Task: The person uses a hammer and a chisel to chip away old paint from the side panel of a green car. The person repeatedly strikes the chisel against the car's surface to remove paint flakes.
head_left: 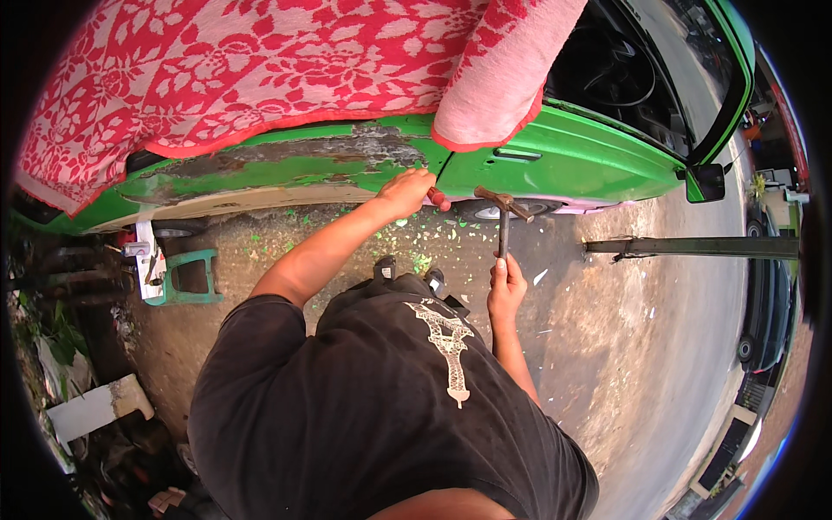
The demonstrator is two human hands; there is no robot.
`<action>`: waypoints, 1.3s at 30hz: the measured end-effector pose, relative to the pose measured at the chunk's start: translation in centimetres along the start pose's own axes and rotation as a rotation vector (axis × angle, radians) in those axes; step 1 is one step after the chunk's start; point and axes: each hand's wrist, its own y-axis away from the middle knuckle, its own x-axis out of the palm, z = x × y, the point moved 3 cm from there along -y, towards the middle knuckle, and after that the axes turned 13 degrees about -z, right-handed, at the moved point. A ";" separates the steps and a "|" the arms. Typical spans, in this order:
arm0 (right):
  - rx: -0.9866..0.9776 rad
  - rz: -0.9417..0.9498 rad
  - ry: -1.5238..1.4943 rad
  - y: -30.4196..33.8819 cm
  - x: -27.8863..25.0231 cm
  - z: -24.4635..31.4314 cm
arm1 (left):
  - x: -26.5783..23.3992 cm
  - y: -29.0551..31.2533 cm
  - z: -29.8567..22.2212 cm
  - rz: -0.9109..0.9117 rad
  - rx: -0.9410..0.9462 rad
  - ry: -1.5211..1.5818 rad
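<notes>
In front of me is a green car (598, 160) whose side panel has a long stripped patch (286, 156) of brown and grey, with beige below it. My left hand (406, 192) is closed at that panel, near the door seam. From its fingers sticks the red handle (439, 200) of a tool; its working end is hidden. Lower and to the right, my right hand (505, 286) grips a hammer (503, 230) by its shaft. The hammer's rusty head is up, beside the red handle and apart from it. Behind the head shows part of a wheel (537, 208).
A red-and-white floral cloth (286, 61) drapes over the car. Green paint chips (420, 262) litter the concrete around my feet. At left stands a teal plastic stool (212, 276); a metal post (702, 248) is at right. A dark car (769, 299) is parked farther right.
</notes>
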 end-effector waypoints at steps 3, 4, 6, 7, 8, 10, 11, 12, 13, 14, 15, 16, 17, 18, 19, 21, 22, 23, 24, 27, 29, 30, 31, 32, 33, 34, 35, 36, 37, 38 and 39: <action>-0.023 0.024 0.030 -0.1 0.1 0.2 | 0.1 0.3 0.5 -0.064 0.005 0.008; -0.029 0.029 0.027 -0.2 0.1 0.4 | 0.1 0.6 0.6 -0.085 0.004 0.001; -0.020 0.040 0.024 -0.3 0.2 0.7 | -0.1 1.2 0.9 -0.104 0.016 0.003; -0.005 0.044 0.025 -0.3 0.2 0.8 | -0.2 1.5 1.0 -0.113 0.021 0.004; 0.010 0.047 0.027 -0.4 0.2 0.8 | -0.3 1.7 0.9 -0.115 0.016 0.007; 0.015 0.055 0.041 -0.5 0.2 0.9 | -0.6 2.0 0.7 -0.120 0.005 0.014; 0.018 0.059 0.047 -0.6 0.3 0.9 | -0.8 2.2 0.6 -0.141 0.009 0.033; -0.002 0.066 0.068 -0.6 0.3 1.0 | -1.0 2.4 0.6 -0.163 0.014 0.052; -0.023 0.072 0.089 -0.6 0.3 1.1 | -1.2 2.6 0.6 -0.184 0.019 0.070; -0.043 0.079 0.107 -0.6 0.5 1.1 | -1.2 3.0 1.0 -0.214 0.054 0.096; -0.045 0.085 0.115 -0.7 0.5 1.1 | -1.1 3.5 1.5 -0.245 0.090 0.122; -0.047 0.091 0.122 -0.8 0.6 1.1 | -1.0 4.0 2.0 -0.276 0.125 0.147; -0.046 0.095 0.129 -0.8 0.7 1.1 | -1.2 4.3 2.0 -0.300 0.140 0.173; -0.037 0.100 0.134 -0.9 0.7 1.1 | -1.3 4.7 1.9 -0.324 0.154 0.199; -0.028 0.106 0.139 -1.0 0.8 1.2 | -1.4 5.1 1.9 -0.348 0.169 0.225; -0.020 0.129 0.140 -1.1 1.1 1.5 | -1.0 6.2 2.6 -0.376 0.128 0.237; -0.020 0.144 0.134 -1.2 1.2 1.6 | -0.7 6.6 3.0 -0.390 0.107 0.243; -0.022 0.157 0.129 -1.3 1.2 1.7 | -0.3 7.0 3.3 -0.366 0.055 0.291; -0.028 0.164 0.129 -1.5 1.2 1.6 | 0.0 7.3 3.6 -0.341 0.003 0.340; -0.064 0.199 0.129 -2.0 1.1 1.6 | 0.3 7.7 4.2 -0.344 -0.036 0.368; -0.111 0.234 0.131 -2.4 1.2 1.9 | 0.1 7.7 4.3 -0.345 -0.067 0.398; -0.111 0.238 0.134 -2.5 1.1 1.9 | -0.1 7.6 4.3 -0.333 -0.104 0.438; -0.111 0.243 0.138 -2.6 0.9 1.8 | -0.2 7.6 4.3 -0.321 -0.140 0.478; -0.111 0.252 0.137 -2.8 1.0 1.8 | -0.3 7.7 4.5 -0.346 -0.076 0.420; -0.107 0.262 0.137 -2.8 1.0 1.8 | -0.2 7.8 4.7 -0.370 -0.012 0.361; -0.102 0.272 0.137 -2.8 0.9 1.8 | -0.1 7.9 4.9 -0.393 0.052 0.302; -0.096 0.276 0.138 -2.9 0.8 1.7 | -0.3 7.9 4.8 -0.376 0.037 0.311; -0.103 0.279 0.136 -3.0 0.6 1.5 | -0.5 8.0 4.8 -0.358 0.022 0.320; -0.109 0.282 0.133 -3.1 0.5 1.1 | -0.5 8.0 4.7 -0.340 0.007 0.329; -0.114 0.287 0.129 -3.0 0.4 1.0 | -0.6 8.0 4.7 -0.358 0.029 0.325; -0.092 0.287 0.137 -3.0 0.2 0.8 | -0.7 8.0 4.7 -0.374 0.051 0.321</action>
